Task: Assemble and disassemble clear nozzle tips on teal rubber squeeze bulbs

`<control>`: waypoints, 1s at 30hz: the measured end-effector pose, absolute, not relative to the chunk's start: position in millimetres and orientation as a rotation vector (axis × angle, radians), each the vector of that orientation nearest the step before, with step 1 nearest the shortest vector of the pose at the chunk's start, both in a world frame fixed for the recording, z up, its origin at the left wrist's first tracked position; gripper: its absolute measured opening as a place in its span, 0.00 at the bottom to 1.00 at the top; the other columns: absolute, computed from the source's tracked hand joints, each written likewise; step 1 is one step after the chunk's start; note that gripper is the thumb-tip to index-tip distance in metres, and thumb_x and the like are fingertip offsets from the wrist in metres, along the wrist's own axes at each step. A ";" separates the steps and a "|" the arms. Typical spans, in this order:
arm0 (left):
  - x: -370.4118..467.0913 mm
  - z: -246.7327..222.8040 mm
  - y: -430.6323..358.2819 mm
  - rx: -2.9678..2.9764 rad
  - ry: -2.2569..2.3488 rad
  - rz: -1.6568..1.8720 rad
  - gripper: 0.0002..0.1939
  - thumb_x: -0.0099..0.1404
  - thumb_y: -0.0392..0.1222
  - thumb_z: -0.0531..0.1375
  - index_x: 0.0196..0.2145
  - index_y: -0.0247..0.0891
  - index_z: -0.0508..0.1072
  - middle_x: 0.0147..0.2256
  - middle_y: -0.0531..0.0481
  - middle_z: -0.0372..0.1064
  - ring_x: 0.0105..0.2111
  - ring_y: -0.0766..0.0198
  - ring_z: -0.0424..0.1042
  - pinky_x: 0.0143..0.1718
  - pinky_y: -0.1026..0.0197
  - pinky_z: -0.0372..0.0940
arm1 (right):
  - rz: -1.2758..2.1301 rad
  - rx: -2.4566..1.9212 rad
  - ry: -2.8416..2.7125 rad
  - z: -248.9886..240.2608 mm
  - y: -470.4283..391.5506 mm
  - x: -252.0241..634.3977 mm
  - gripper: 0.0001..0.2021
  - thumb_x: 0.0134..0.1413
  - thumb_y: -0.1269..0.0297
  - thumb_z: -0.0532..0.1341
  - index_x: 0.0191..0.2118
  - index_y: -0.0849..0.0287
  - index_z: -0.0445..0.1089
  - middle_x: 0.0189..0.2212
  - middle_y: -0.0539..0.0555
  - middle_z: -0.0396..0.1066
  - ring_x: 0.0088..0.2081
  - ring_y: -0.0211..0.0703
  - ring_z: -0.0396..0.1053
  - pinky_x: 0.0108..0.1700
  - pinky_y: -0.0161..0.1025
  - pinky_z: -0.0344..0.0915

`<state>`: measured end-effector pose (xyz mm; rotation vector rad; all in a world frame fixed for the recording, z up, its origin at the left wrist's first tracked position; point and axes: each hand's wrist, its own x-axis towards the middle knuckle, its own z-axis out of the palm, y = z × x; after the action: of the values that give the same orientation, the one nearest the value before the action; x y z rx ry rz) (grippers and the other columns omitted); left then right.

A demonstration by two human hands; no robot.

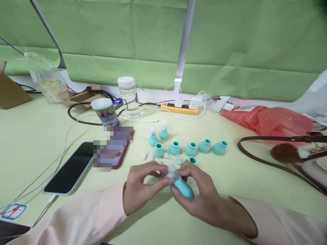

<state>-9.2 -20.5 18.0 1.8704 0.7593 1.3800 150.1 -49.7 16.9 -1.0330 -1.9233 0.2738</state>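
My right hand (201,190) is closed round a turquoise rubber bulb (184,188), its neck tilted up and to the left. At that neck, my left hand (146,183) pinches a translucent white plastic piece (172,170); how far it sits in the neck is hidden by fingers. Just beyond my hands lie small white and clear plastic pieces (167,156). Several open turquoise bulbs (191,149) stand in a loose row, one of them (192,160) partly behind my right hand. Two bulbs (153,139) farther back carry clear necks with white round tops.
On the left are a black-screened phone (70,168), a red-cased phone (120,156), a printed cup (107,114) and a water bottle (129,98). A yellow power strip (178,108) lies at the back. Rightward are a red plastic bag (276,122) and a brown strap (255,156).
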 end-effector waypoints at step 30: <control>-5.2 23.9 -22.7 1.052 0.844 0.954 0.02 0.48 0.33 0.63 0.20 0.33 0.75 0.19 0.51 0.68 0.22 0.71 0.65 0.26 0.69 0.62 | -0.066 -1.032 -1.988 13.3 -43.3 151.2 0.11 0.43 0.75 0.57 0.33 0.57 0.54 0.26 0.51 0.62 0.30 0.40 0.62 0.27 0.36 0.63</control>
<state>-5.2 -22.7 23.9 1.0521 0.8445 0.9537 151.2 -43.3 13.3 -1.0320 -1.9881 -0.0663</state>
